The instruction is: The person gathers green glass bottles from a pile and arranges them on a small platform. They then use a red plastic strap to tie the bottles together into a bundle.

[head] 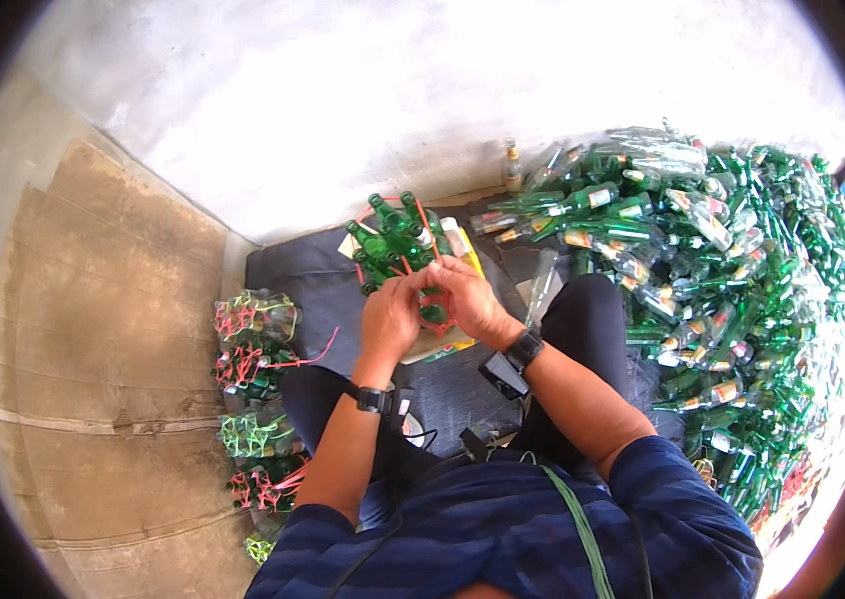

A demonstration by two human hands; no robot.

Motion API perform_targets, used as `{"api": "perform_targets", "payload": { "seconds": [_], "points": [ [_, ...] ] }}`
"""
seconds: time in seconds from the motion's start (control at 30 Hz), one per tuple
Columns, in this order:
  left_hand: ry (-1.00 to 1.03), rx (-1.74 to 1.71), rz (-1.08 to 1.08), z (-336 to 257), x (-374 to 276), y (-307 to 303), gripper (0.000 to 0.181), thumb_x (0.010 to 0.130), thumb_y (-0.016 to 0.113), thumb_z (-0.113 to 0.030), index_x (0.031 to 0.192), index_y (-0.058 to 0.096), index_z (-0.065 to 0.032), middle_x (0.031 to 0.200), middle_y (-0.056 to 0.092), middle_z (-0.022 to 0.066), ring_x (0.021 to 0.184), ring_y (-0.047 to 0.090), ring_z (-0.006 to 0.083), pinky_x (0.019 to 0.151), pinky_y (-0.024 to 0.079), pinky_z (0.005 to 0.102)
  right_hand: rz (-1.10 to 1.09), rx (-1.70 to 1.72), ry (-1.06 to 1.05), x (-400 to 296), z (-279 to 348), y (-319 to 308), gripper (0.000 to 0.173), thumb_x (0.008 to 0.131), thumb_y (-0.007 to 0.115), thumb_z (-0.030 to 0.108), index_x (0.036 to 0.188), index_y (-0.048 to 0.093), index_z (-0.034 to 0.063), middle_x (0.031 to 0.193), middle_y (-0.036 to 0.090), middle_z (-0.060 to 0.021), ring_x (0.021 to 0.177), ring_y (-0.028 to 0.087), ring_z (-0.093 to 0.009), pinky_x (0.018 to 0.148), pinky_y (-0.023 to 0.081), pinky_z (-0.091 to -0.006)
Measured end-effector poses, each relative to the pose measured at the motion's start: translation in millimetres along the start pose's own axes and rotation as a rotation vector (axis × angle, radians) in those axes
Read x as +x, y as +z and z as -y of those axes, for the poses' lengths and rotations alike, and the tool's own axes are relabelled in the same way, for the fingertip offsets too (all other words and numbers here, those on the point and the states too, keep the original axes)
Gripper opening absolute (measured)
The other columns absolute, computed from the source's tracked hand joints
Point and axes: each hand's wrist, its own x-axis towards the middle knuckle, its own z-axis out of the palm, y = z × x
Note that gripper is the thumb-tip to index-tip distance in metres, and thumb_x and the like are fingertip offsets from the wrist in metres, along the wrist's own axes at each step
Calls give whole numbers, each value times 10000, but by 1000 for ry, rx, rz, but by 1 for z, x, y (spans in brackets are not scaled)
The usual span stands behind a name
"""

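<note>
A bundle of green glass bottles stands before me, necks towards the far wall. Red plastic string runs around and between the bottles. At the near side of the bundle, my left hand and my right hand meet, their fingertips pinched together on the string. The fingers hide the exact spot where the string is held. Beneath the bundle lies a flat piece with a yellow edge, partly covered by the bottles. Each wrist wears a black strap with a small device.
A large heap of green and clear bottles fills the right side. Bundles tied with red and green string line the left, beside brown cardboard. A lone clear bottle stands by the white wall. Green strands hang over my shirt.
</note>
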Motion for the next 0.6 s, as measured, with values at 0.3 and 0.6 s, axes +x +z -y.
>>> {"api": "perform_targets", "payload": {
  "seconds": [0.3,0.6],
  "points": [
    [-4,19,-53,7,-5,8,220,1005,625,-155,1213,689,-123,1074,699,110,876,668,378,737,517,481,-165,-132,76,-2,9,2,176,1078,535,224,962,585,103,860,623,-28,774,560,-128,665,452,-295],
    [-34,25,-35,7,-6,8,232,1000,636,-155,1220,696,-117,1077,690,101,881,672,363,752,521,481,-129,-186,85,0,8,-1,158,1057,575,221,954,588,103,807,614,-8,737,578,-101,587,443,-268]
  ]
}}
